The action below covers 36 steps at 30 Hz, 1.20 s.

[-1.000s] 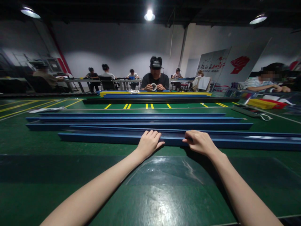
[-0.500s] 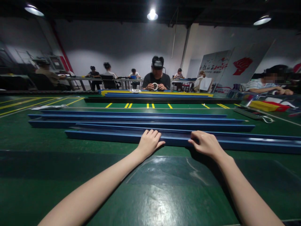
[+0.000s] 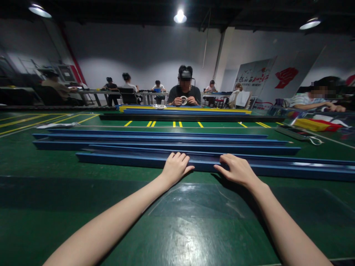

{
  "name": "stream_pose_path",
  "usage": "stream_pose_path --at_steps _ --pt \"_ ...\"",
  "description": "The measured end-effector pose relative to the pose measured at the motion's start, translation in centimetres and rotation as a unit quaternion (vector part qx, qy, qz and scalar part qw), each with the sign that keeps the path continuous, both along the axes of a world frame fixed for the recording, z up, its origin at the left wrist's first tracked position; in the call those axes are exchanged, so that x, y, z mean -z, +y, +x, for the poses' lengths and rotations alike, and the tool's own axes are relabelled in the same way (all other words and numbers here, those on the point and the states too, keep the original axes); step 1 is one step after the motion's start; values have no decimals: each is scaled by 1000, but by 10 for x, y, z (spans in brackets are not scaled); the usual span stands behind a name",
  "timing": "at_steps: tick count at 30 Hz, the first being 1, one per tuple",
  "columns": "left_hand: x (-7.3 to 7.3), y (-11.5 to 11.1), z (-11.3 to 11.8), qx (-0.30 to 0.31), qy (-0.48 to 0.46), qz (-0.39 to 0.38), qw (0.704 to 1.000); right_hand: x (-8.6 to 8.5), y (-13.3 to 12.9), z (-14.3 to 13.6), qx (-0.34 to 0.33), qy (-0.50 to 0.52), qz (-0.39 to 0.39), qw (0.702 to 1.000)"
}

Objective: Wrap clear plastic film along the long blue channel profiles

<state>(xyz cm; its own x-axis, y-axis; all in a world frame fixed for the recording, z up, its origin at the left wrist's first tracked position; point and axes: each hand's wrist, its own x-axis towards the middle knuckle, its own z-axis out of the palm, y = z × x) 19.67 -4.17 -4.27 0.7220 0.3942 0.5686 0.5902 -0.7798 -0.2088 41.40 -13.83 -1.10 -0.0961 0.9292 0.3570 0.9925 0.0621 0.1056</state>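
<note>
A long blue channel point(image 3: 119, 159) lies across the green table point(image 3: 83, 229), its hollow side facing up. My left hand point(image 3: 176, 168) rests over its near wall, fingers hooked into the channel and thumb along the outer face, gripping it. To the right, my right hand point(image 3: 235, 169) is at the same near wall, fingers curled over the rim, thumb apart and pointing left; a gap shows between thumb and fingers. Just beyond lie more blue channels point(image 3: 138, 145), side by side. A clear sheet point(image 3: 199, 199) lies flat in front of the hands.
A black strip point(image 3: 166, 118) and yellow and blue strips point(image 3: 216, 111) lie farther back. Across the table, a person point(image 3: 185, 90) holds a white ring point(image 3: 184, 99). On the right are a phone-like device point(image 3: 294, 133) and a yellow and red bag point(image 3: 310, 125).
My right hand has slid left along the near wall, and its thumb has spread away from the fingers. My left hand stays in place on the channel.
</note>
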Motion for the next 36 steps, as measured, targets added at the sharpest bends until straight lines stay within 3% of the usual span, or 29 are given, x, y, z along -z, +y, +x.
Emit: stream_pose_path --at_steps 10,36 --pt "-2 -1 0 0 1 0 1000 7 11 -22 -54 -40 73 995" --pt "-4 -1 -1 45 16 -12 999 -3 1 -6 -22 -35 44 998"
